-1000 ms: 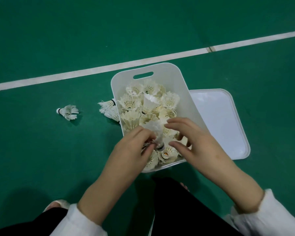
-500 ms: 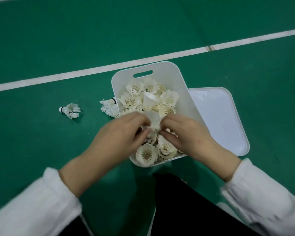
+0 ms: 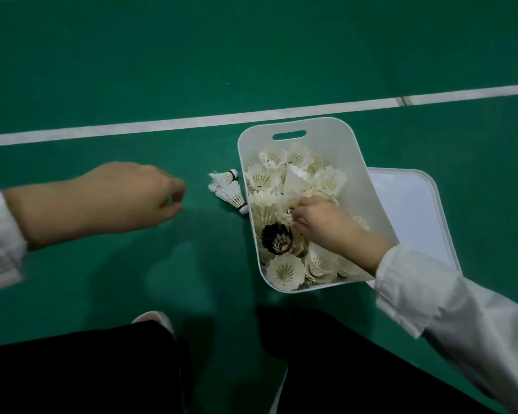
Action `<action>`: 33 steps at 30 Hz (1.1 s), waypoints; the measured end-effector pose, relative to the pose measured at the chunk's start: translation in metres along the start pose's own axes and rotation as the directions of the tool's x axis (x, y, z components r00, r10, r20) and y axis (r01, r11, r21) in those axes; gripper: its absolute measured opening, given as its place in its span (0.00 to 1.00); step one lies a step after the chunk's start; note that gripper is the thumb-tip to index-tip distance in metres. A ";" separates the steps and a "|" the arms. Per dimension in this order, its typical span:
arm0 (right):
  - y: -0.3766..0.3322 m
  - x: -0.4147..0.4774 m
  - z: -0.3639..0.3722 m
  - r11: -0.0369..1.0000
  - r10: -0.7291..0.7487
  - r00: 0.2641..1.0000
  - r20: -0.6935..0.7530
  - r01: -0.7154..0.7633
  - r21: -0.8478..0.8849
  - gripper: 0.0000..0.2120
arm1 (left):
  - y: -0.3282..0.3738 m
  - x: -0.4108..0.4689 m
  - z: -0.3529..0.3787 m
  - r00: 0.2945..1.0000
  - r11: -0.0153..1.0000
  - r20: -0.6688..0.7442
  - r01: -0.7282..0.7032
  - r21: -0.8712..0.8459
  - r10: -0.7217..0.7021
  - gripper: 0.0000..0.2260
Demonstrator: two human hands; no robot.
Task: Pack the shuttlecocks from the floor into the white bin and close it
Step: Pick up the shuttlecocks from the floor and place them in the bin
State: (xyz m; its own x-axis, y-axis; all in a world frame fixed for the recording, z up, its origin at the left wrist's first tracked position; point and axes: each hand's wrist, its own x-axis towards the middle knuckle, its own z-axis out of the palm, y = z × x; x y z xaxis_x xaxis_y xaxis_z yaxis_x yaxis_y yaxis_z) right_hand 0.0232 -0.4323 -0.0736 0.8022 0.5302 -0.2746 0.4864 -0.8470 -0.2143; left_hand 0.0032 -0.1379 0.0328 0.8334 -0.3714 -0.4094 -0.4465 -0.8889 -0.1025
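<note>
white bin point(image 3: 350, 138): packed with shuttlecocks point(image 3: 284, 271)
right hand point(image 3: 320, 222): pinching a shuttlecock point(image 3: 289, 213) inside
left hand point(image 3: 132, 195): curled over floor point(image 3: 102, 70), can't tell if holding anything

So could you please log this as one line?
left hand: over floor; right hand: in white bin; lid: off; two shuttlecocks: floor

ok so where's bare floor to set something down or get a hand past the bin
Bare floor beyond the white line and between left hand, bin and knees. Crowded: two shuttlecocks lie beside the bin's left wall; lid lies right.
</note>
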 end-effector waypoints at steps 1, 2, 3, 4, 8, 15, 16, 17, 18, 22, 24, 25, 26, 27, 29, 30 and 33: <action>-0.003 0.000 -0.006 1.000 0.008 1.000 0.029 -0.007 -0.012 0.13 | -0.010 0.000 0.002 1.000 0.999 0.000 0.021 -0.024 -0.021 0.09; -0.007 -0.001 -0.014 1.000 0.008 0.998 0.061 -0.006 -0.030 0.14 | -0.020 0.000 0.006 0.999 0.997 -0.002 0.045 -0.059 -0.045 0.09; -0.013 -0.003 -0.023 0.998 0.001 0.996 0.090 0.004 -0.059 0.14 | -0.029 0.002 0.011 0.997 0.993 -0.010 0.070 -0.097 -0.072 0.09; -0.020 -0.005 -0.033 0.996 -0.018 0.995 0.101 0.027 -0.088 0.15 | -0.038 0.004 0.019 0.995 0.987 -0.020 0.095 -0.131 -0.098 0.09; -0.060 -0.007 -0.076 0.969 -0.210 0.971 0.116 0.222 -0.110 0.13 | -0.059 0.015 0.059 0.978 0.942 -0.025 0.191 -0.277 -0.205 0.09; -0.114 0.082 -0.050 0.919 -0.262 0.897 0.357 0.345 -0.192 0.13 | -0.079 0.035 0.131 0.975 0.930 -0.032 0.200 -0.309 -0.220 0.10; -0.116 0.099 -0.036 0.927 -0.215 0.899 0.381 0.311 -0.210 0.12 | -0.084 0.039 0.139 0.980 0.930 -0.007 0.187 -0.315 -0.199 0.10; -0.116 0.115 -0.022 0.938 -0.160 0.906 0.391 0.263 -0.225 0.12 | -0.087 0.044 0.147 0.983 0.932 0.014 0.176 -0.316 -0.181 0.12; -0.116 0.131 -0.009 0.950 -0.093 0.916 0.390 0.199 -0.240 0.12 | -0.091 0.049 0.154 0.986 0.939 0.019 0.162 -0.303 -0.165 0.13; -0.113 0.175 0.033 0.971 0.135 0.924 0.359 -0.052 -0.233 0.19 | -0.103 0.077 0.175 0.993 0.978 -0.024 0.114 -0.173 -0.120 0.17; -0.112 0.186 0.046 0.969 0.203 0.915 0.348 -0.137 -0.205 0.22 | -0.110 0.090 0.182 0.996 0.991 -0.032 0.076 -0.114 -0.080 0.19; -0.110 0.190 0.050 0.967 0.225 0.911 0.346 -0.164 -0.197 0.23 | -0.113 0.096 0.185 0.998 0.995 -0.032 0.056 -0.086 -0.059 0.21; -0.108 0.193 0.053 0.965 0.238 0.908 0.345 -0.181 -0.189 0.23 | -0.115 0.102 0.187 0.999 0.998 -0.022 0.041 -0.053 -0.042 0.22; -0.106 0.195 0.055 0.965 0.242 0.906 0.347 -0.189 -0.180 0.23 | -0.117 0.107 0.188 0.999 0.999 -0.004 0.036 -0.023 -0.036 0.23; -0.102 0.198 0.057 0.972 0.227 0.905 0.359 -0.189 -0.137 0.24 | -0.120 0.114 0.191 0.998 0.998 0.036 0.055 0.016 -0.055 0.25; -0.101 0.198 0.058 0.976 0.216 0.906 0.365 -0.189 -0.109 0.24 | -0.121 0.117 0.193 0.996 0.997 0.052 0.070 0.021 -0.071 0.24; -0.099 0.197 0.060 0.979 0.202 0.911 0.359 -0.183 -0.086 0.26 | -0.119 0.121 0.194 0.992 0.993 0.061 0.116 -0.015 -0.114 0.19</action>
State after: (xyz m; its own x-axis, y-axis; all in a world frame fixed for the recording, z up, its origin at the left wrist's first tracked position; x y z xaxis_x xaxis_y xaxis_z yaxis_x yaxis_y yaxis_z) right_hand 0.1124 -0.2417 -0.1628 0.7047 0.3261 -0.6302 0.3593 -0.9298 -0.0794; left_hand 0.0938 -0.0250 -0.1801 0.8576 -0.2502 -0.4494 -0.3423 -0.9298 -0.1356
